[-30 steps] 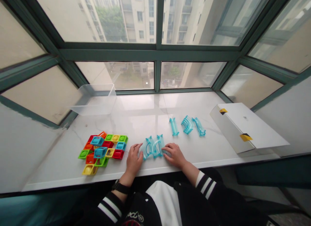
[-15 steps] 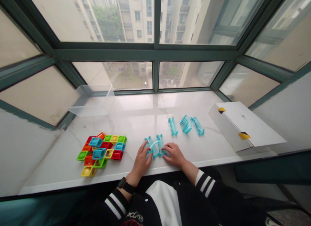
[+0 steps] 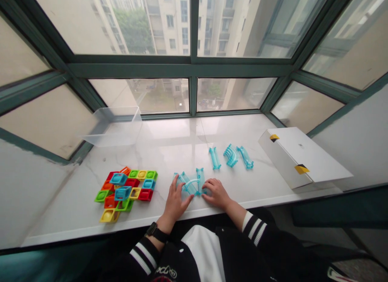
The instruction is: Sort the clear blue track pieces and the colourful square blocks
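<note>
Clear blue curved track pieces [image 3: 191, 182] lie on the white marble sill [image 3: 169, 152] near its front edge. My left hand [image 3: 175, 203] rests on their left side, fingers spread around the left piece. My right hand [image 3: 216, 193] touches their right side with curled fingers pinching the edge. Both hands are on the same small cluster of pieces.
A flat cluster of coloured square blocks [image 3: 125, 189] lies to the left. Three more blue track pieces [image 3: 230, 156] sit farther back right. A white box [image 3: 301, 158] is on the right, a clear plastic bin [image 3: 113, 126] at the back left by the window.
My left hand has slid right and forward onto the blue pieces, pushing them closer together. The right hand has barely moved.
</note>
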Available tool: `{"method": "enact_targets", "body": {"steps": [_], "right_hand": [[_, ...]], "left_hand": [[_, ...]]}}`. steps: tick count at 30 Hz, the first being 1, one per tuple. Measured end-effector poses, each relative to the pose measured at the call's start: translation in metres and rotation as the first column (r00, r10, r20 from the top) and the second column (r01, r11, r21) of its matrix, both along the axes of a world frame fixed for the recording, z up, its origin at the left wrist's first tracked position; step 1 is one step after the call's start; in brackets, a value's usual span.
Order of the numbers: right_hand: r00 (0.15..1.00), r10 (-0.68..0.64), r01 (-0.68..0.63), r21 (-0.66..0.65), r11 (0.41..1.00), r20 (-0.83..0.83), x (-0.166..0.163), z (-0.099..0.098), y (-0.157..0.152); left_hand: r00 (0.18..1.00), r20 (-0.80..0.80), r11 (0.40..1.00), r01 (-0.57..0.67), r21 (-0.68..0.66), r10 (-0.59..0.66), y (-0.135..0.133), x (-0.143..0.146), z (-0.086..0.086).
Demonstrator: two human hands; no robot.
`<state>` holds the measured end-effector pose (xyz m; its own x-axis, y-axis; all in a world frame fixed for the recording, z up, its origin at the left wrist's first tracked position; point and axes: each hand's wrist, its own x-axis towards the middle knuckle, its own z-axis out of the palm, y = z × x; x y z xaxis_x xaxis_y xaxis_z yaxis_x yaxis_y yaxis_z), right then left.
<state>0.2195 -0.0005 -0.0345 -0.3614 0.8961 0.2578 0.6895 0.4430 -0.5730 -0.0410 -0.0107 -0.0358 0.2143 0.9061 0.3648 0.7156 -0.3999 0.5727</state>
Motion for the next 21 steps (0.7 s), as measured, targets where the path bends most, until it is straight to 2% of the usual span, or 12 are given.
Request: {"method": "enact_targets", "body": {"steps": [5, 13, 21], "right_hand": [[1.0, 0.022, -0.022, 0.011, 1.0, 0.005, 0.0, 0.001, 0.0], [0.997, -0.047, 0.046, -0.01, 0.999, -0.059, 0.0, -0.003, 0.002], [0.975, -0.091, 0.093, 0.004, 0.996, -0.202, 0.002, -0.004, 0.0]], "left_hand": [[0.996, -0.021, 0.995, -0.086, 0.044, 0.087, 0.001, 0.013, -0.006], [0.998, 0.001, 0.998, -0.061, 0.028, 0.061, 0.001, 0.012, -0.005], [0.999, 0.016, 0.999, -0.046, -0.002, 0.046, 0.0, 0.01, -0.001]]}}
